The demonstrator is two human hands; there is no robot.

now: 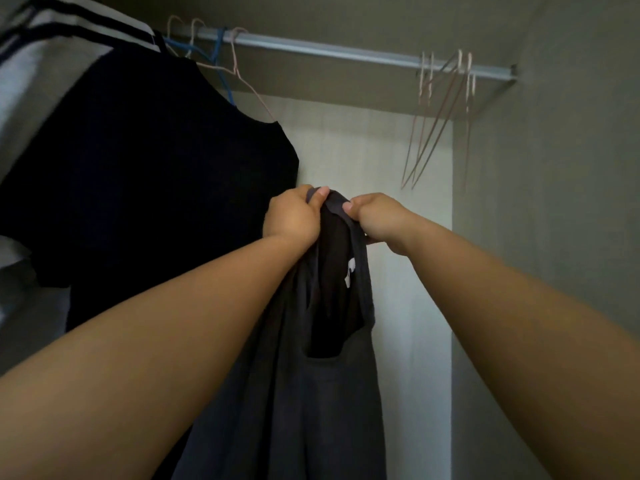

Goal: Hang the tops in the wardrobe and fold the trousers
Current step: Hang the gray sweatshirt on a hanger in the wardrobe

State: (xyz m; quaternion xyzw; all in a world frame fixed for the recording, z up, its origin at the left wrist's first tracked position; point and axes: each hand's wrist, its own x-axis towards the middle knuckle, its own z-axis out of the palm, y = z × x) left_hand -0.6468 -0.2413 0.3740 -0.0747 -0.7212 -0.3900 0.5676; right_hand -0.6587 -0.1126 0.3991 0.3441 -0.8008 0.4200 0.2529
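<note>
The top (311,393), dark grey and sleeveless by the look of it, is held up inside the wardrobe, below the rail (346,53) and in front of the pale back panel (398,161). It hangs down from the two hands in loose folds, its neck opening facing this way, with a small white mark (350,273) showing on the inner cloth. The left hand (292,216) is clamped on the top's upper edge, fingers curled over a bunch of fabric. The right hand (379,220) grips the same edge just beside it, thumb pressed onto the cloth; the two hands are nearly touching. Both bare forearms reach up and forward from the bottom corners of the view.

Just left of the top hangs a black T-shirt (138,185), on a pink hanger (242,74) hooked over the rail; its sleeve comes close to the left hand. A blue hanger (216,60) sits on the rail behind it, among a couple more pale hooks. Further left is a white garment (41,64) with dark stripes, partly cut off by the edge of the view.

Towards the right end of the rail, well apart from the top, a small cluster of bare hangers (440,116) dangles, tilted. The grey side wall (554,202) closes the wardrobe on the right
</note>
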